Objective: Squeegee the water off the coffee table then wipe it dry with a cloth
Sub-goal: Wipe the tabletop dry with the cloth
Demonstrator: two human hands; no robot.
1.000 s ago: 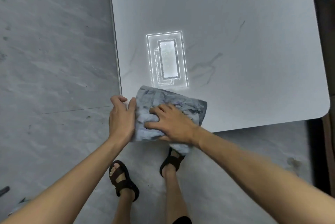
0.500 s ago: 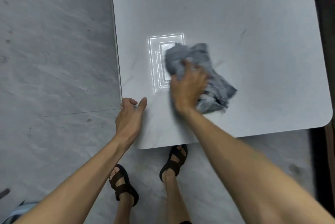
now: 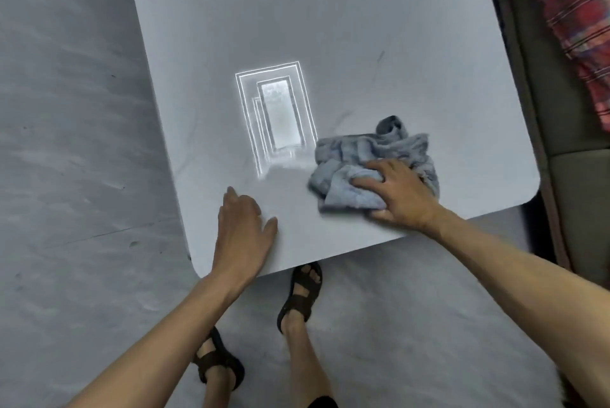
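The white marble-look coffee table (image 3: 330, 18) fills the upper middle of the view, its glossy top mirroring a bright rectangular ceiling light. A crumpled grey-blue cloth (image 3: 369, 156) lies on the table near its front right corner. My right hand (image 3: 401, 193) presses down on the cloth's near part, fingers curled into the fabric. My left hand (image 3: 244, 226) rests flat on the bare tabletop by the front left corner, fingers together, holding nothing. No squeegee is in view.
Grey marble floor (image 3: 66, 143) lies to the left and in front of the table. My sandalled feet (image 3: 300, 295) stand just under the front edge. A sofa with a red plaid fabric (image 3: 574, 11) borders the table's right side.
My right hand has dragged the cloth from the table's middle, over the light reflection, back toward the front right corner. My left hand has slid from the table's left edge onto the top.
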